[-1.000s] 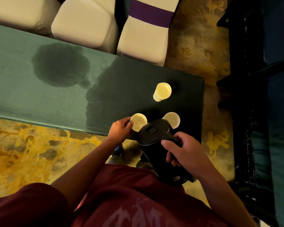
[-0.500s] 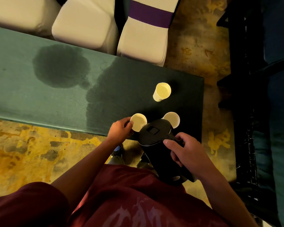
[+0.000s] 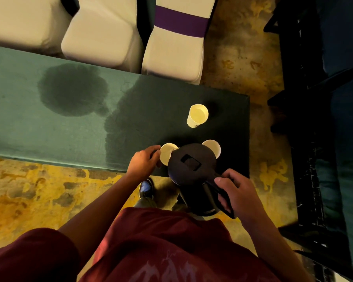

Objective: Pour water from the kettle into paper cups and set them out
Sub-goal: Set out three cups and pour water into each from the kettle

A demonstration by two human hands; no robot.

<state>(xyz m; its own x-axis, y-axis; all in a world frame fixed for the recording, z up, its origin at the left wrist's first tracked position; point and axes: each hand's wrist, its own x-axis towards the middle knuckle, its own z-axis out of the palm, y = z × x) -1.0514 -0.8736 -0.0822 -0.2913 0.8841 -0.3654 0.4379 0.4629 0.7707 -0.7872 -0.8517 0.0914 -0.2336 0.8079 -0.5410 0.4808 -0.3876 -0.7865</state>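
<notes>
A black kettle (image 3: 192, 165) hangs over the near right edge of the green table (image 3: 49, 129), and my right hand (image 3: 234, 190) grips its handle. My left hand (image 3: 144, 162) holds a paper cup (image 3: 165, 152) at the table's near edge, just left of the kettle's lid, which hides part of the cup. A second paper cup (image 3: 213, 147) peeks out behind the kettle on the right. Farther back a third paper cup (image 3: 197, 116) stands alone with liquid in it.
Two large dark wet stains (image 3: 73, 88) spread over the green cloth. Three white-covered chairs (image 3: 102, 31) stand behind the table, one with a purple band (image 3: 180, 22). Dark furniture (image 3: 324, 119) fills the right side. The floor is mottled yellow.
The kettle has tipped slightly toward the cup in my left hand, and my right hand has shifted a little on the handle. The cups have stayed in place.
</notes>
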